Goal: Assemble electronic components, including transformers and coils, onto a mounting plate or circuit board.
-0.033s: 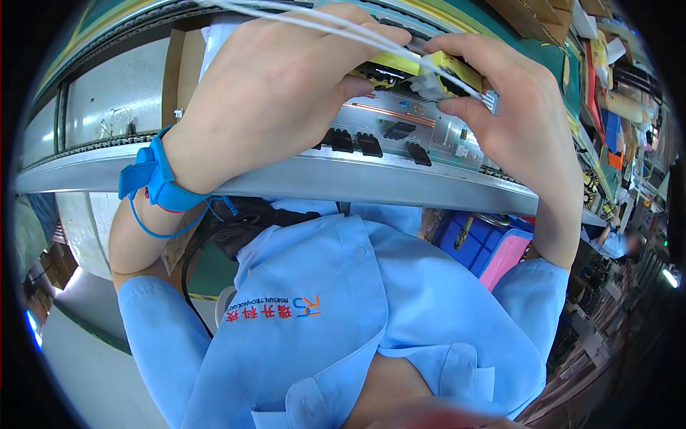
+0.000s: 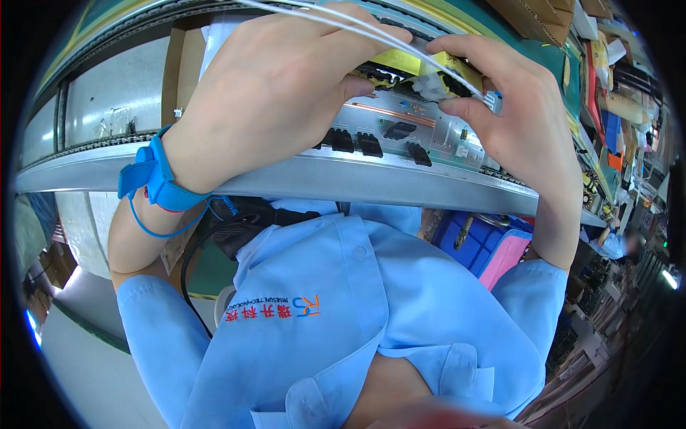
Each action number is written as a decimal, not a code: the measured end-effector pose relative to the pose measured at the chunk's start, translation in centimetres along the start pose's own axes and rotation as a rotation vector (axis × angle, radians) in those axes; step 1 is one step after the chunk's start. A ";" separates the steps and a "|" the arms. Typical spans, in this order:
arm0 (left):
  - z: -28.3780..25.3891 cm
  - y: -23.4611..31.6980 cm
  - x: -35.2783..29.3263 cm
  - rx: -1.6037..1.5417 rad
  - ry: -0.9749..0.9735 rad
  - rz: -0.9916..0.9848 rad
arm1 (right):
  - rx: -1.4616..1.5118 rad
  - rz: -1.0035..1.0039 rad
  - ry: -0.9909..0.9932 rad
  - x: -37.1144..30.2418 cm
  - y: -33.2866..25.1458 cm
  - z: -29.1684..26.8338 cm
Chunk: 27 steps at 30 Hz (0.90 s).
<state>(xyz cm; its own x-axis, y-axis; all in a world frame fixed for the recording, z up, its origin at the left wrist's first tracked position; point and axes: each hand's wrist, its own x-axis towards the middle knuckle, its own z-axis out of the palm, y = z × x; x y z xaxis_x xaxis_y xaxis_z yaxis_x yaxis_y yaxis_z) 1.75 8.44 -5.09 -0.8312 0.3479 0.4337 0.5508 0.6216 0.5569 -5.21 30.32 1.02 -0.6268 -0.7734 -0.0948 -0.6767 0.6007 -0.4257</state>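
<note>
My right hand (image 2: 514,100) pinches a yellow-taped transformer block (image 2: 463,70) between thumb and fingers. White wires (image 2: 400,44) run across it from the upper left. Clear, whitish material (image 2: 431,87) covers its left side. Beside it, my left hand (image 2: 286,79), with a blue wrist strap (image 2: 164,175), curls its thumb and fingers around a second yellow-wrapped part (image 2: 396,63); its grip is partly hidden behind the hand. Both parts are over a circuit board (image 2: 389,114) with upright black components (image 2: 369,144).
The board lies between metal conveyor rails (image 2: 286,175) with a chain along them. A cardboard box edge (image 2: 179,71) stands left of the board. Below the near rail is a blue bin (image 2: 464,239) with a pink piece (image 2: 506,259). Another person (image 2: 611,243) is far right.
The yellow transformer block in my right hand has shifted very slightly, and the white wires have moved a little to the right. My left hand has hardly moved.
</note>
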 end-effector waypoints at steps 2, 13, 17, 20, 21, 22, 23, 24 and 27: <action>-0.1 0.0 0.1 0.001 -0.004 0.012 | 0.036 -0.002 0.017 -0.1 0.6 0.1; 0.0 0.0 0.1 0.034 -0.027 0.017 | -0.130 -0.193 0.077 -0.8 0.7 1.7; 0.4 0.1 -0.1 0.115 -0.017 0.027 | -0.124 -0.159 0.158 -1.1 0.4 2.4; 0.5 0.0 -0.2 0.146 -0.020 0.021 | -0.103 -0.172 0.186 -0.9 0.5 2.6; 0.3 -0.1 -0.1 0.151 -0.030 0.015 | -0.091 -0.171 0.180 -0.7 0.6 2.6; 0.2 0.2 0.0 0.141 -0.051 0.009 | -0.091 -0.175 0.193 -0.7 0.7 2.6; 0.2 0.2 0.3 0.153 -0.051 0.016 | -0.093 -0.174 0.192 -0.7 0.8 2.6; 0.1 0.1 0.5 0.162 -0.052 0.022 | -0.097 -0.175 0.194 -0.6 0.9 2.5; -0.2 0.6 0.6 0.148 -0.069 0.031 | -0.091 -0.268 0.316 -1.0 1.1 2.9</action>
<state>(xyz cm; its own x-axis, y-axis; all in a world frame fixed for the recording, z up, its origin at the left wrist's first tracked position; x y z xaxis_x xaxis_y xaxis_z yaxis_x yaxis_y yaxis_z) 1.59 8.85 -4.37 -0.8201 0.4123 0.3967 0.5630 0.7049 0.4314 -4.23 31.19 -1.98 -0.5019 -0.8131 0.2949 -0.8544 0.4129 -0.3156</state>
